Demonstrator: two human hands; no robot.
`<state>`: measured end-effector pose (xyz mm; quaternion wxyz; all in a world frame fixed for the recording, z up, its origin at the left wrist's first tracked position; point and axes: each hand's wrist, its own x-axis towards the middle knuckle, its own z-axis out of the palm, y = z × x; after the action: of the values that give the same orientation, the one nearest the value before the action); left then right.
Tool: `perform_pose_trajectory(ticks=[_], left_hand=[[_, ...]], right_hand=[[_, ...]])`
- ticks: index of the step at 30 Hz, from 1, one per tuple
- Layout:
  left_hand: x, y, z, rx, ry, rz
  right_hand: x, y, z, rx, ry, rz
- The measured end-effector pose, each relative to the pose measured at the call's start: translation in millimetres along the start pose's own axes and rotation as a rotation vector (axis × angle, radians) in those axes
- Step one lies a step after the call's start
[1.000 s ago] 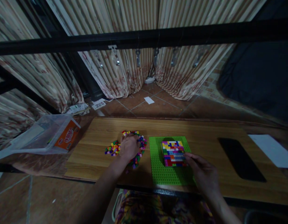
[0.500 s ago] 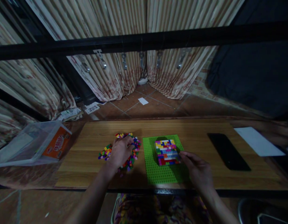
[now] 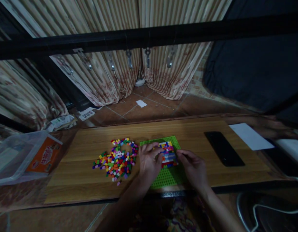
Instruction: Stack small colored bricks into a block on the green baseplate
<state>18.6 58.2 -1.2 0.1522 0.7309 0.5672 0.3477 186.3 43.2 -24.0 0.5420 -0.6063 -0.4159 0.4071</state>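
Note:
A block of many-coloured toy bricks (image 3: 169,155) stands on a green studded baseplate (image 3: 167,180). My left hand (image 3: 149,161) is over the left part of the baseplate, fingers curled and thumb brought toward them at the block's left side. It covers part of the bricks, and whatever is between its fingertips is hidden. On the other side, my right hand (image 3: 193,166) has thumb and forefinger pinched together by the block's right edge. I cannot make out what is in that pinch. To the left lies a loose pile of small coloured bricks (image 3: 121,161).
The wooden table (image 3: 73,174) carries a black phone-like slab (image 3: 223,149) on the right, with a white sheet (image 3: 251,137) beyond it. A clear plastic box (image 3: 18,158) with an orange label is at the far left. A dark bar (image 3: 120,37) with hanging clips crosses in front of striped curtains.
My left hand has moved right, from the brick pile to the block on the baseplate. The right hand stays by the block's right edge. The whole view has shifted slightly.

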Motion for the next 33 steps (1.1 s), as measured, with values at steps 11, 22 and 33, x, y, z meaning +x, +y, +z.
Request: perform_pose_trajectory(ticks=[11, 22, 33], left_hand=[[-1, -6, 20.3, 0.057, 0.122, -0.038], [-1, -4, 26.1, -0.033, 0.135, -0.105], [-22, -15, -5.1, -0.044, 0.164, -0.121]], right_hand=[[22, 7, 13, -0.185, -0.084, -0.141], [29, 3, 32, -0.393, -0.085, -0.081], [32, 6, 30, -0.429, -0.107, -0.056]])
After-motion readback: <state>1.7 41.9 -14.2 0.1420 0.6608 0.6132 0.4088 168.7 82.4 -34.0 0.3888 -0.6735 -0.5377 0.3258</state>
